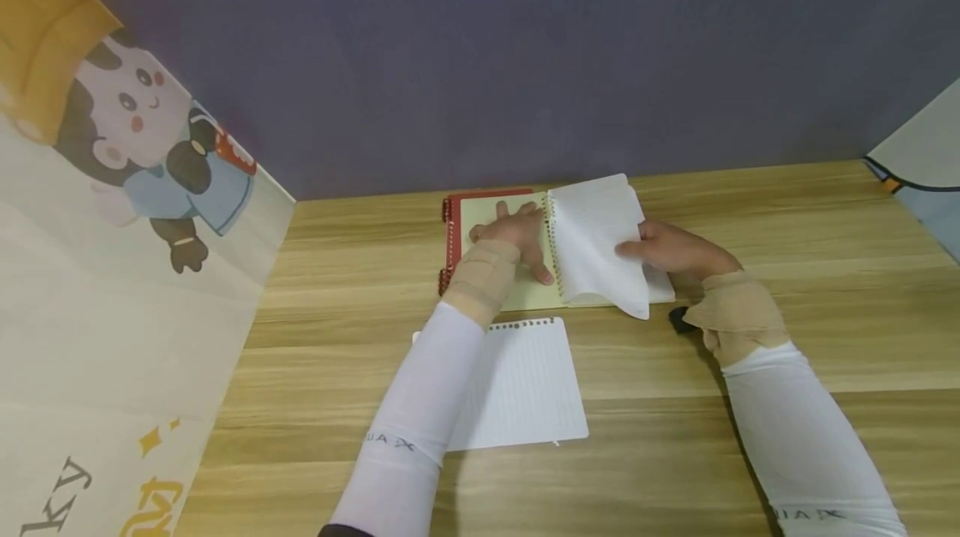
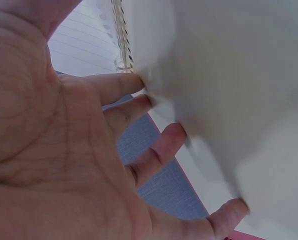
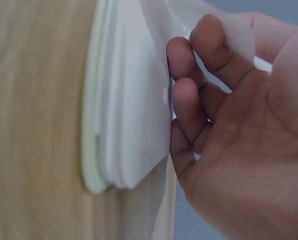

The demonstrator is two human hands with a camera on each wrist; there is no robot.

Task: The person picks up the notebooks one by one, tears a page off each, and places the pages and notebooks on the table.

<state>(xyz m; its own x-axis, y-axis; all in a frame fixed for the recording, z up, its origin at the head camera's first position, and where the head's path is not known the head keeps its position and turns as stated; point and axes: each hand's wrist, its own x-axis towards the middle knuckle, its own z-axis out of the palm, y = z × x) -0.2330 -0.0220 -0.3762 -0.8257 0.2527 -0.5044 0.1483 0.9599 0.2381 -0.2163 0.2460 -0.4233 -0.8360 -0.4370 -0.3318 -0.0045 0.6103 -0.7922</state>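
Notebook (image 1: 588,241) on woodgrain table (image 1: 660,420) | bluish wall (image 1: 525,62) | right panel (image 1: 930,141) print unclear

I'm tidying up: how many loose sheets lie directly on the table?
1: the loose sheet below the open notebook in the head view, partly behind the left forearm; more may be hidden beneath.

Left hand (image 2: 74,135) (fingertips (image 2: 174,134)) on pale page (image 2: 259,95)

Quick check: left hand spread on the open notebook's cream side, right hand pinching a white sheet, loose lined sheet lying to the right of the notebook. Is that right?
Not quite: the head view shows the loose lined sheet on the near side of the open notebook, not to its right. The left hand spread on the cream side and the right hand pinching a white sheet stand.
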